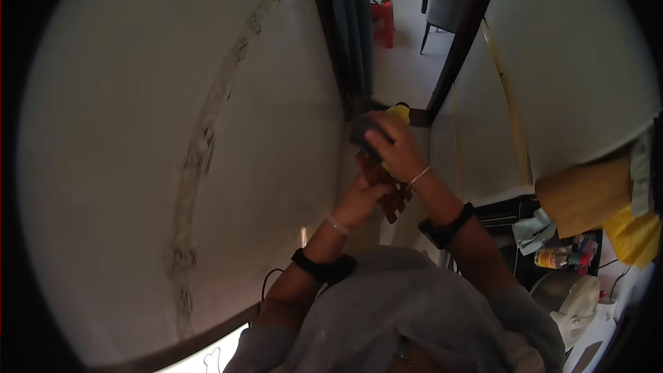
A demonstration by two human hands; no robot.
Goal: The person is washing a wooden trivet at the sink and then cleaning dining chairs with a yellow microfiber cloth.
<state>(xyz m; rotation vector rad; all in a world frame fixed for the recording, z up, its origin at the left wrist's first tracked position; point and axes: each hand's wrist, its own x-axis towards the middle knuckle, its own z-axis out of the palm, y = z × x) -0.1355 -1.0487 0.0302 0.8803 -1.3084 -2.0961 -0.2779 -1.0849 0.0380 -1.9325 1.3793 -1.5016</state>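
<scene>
My left hand (pixel 361 201) grips a reddish-brown slotted piece (pixel 394 206), perhaps wooden, with notches along its lower edge. Just above it, my right hand (pixel 398 147) is closed around a dark object (pixel 365 132), blurred by motion. Yellow parts (pixel 399 111) show beside that hand's fingers; I cannot tell exactly what the object is. Its lower end is close to the top of the slotted piece, and whether they touch is unclear. Both hands are held out before my grey shirt (pixel 399 295).
A pale wall (pixel 129 166) rises on the left. Ahead, a dark-framed doorway with a curtain (pixel 349 26) shows a red stool (pixel 383 18) and a grey chair (pixel 446 5). At right are a brown cloth or paper sheet (pixel 588 194), a yellow cloth (pixel 634 235) and a bottle (pixel 551 258).
</scene>
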